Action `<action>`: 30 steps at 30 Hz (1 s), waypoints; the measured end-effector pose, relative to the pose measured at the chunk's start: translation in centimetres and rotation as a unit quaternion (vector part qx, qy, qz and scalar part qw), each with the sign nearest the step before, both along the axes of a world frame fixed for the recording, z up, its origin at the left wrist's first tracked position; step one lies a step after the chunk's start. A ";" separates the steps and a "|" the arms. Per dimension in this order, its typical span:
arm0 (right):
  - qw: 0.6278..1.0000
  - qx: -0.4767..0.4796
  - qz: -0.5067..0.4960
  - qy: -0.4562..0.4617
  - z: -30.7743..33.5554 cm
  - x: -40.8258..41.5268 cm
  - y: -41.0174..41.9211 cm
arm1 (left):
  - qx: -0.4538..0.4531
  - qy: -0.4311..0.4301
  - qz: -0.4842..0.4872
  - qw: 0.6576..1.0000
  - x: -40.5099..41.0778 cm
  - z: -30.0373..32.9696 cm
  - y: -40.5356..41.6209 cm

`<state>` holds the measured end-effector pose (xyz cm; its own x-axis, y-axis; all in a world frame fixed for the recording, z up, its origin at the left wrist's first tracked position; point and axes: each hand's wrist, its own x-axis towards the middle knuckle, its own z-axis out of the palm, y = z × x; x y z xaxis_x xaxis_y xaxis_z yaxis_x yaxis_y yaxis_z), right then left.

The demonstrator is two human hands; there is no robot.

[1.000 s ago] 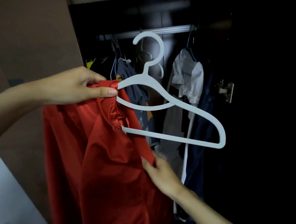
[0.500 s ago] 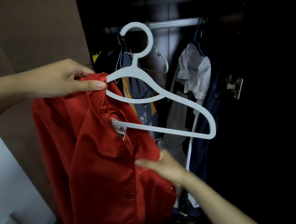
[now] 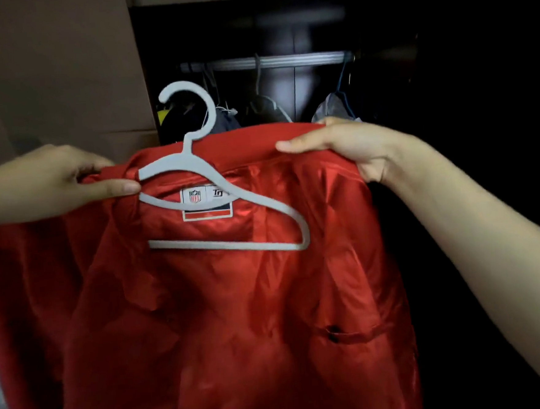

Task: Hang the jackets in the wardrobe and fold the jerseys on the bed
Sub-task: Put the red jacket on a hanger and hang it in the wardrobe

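Observation:
A red jacket point(image 3: 225, 319) with a shiny lining is spread open facing me, its neck label showing. A white plastic hanger point(image 3: 219, 188) lies against the lining, its left arm inside the left shoulder, its right arm bare. My left hand point(image 3: 69, 183) pinches the jacket's left shoulder together with the hanger's left end. My right hand point(image 3: 344, 144) grips the jacket's top edge at the right shoulder. Behind them stands the open wardrobe, with its metal rail point(image 3: 268, 62) above the hanger's hook.
Several dark and pale garments point(image 3: 265, 112) hang on the rail behind the jacket. A brown wardrobe door point(image 3: 55, 75) stands at the left. The wardrobe's right side is dark. A pale surface shows at the lower left edge.
My right hand has risen from the jacket's front to its top right edge and pulled the jacket open. The lining and label now face me, and the hanger lies lower against it.

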<state>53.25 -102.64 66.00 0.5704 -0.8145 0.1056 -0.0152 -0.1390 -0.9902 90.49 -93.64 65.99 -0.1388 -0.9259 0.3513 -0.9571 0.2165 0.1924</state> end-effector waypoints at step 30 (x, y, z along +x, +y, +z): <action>0.947 -0.232 -0.138 0.173 -2.4 -1.5 3.6 | 0.120 0.307 -0.143 0.933 -9.0 -4.2 -0.5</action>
<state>51.74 -99.05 63.55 0.4083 -0.8490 0.3353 -0.4262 -0.5022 -0.7524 81.48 -94.14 61.78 -0.2328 -0.9440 0.2337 -0.5600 0.3266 0.7614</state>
